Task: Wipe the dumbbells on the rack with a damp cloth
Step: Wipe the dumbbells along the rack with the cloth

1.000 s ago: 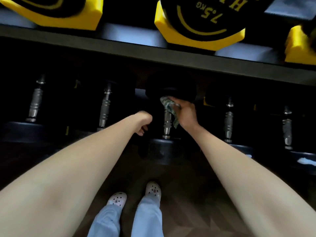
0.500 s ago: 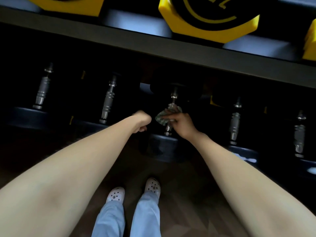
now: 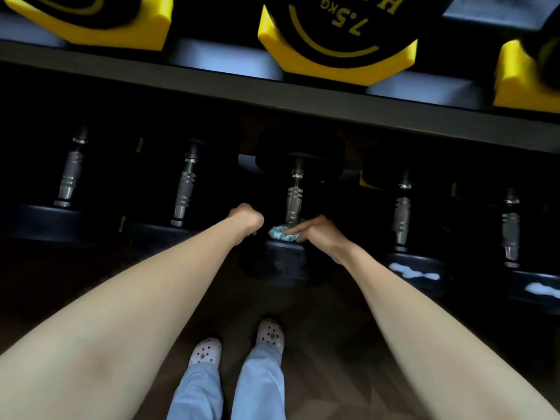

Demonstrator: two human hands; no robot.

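A black dumbbell with a ridged metal handle (image 3: 294, 195) lies on the dim lower shelf, its near head (image 3: 280, 262) facing me. My right hand (image 3: 318, 233) presses a bunched green-and-white cloth (image 3: 281, 232) onto the top of that near head, at the base of the handle, index finger stretched over the cloth. My left hand (image 3: 247, 219) is a closed fist just left of the same head; whether it touches the head or holds anything is hidden.
More dumbbells lie on the lower shelf: two to the left (image 3: 185, 189), two to the right (image 3: 401, 213), the right ones with white smears on their near heads (image 3: 413, 272). The upper shelf edge (image 3: 272, 89) overhangs, carrying yellow-and-black 7.5 kg dumbbells (image 3: 336, 34). My feet (image 3: 269, 331) stand on dark wooden floor.
My right hand has slid the cloth from the far head, down the handle, onto the near head. My left fist has stayed in place.
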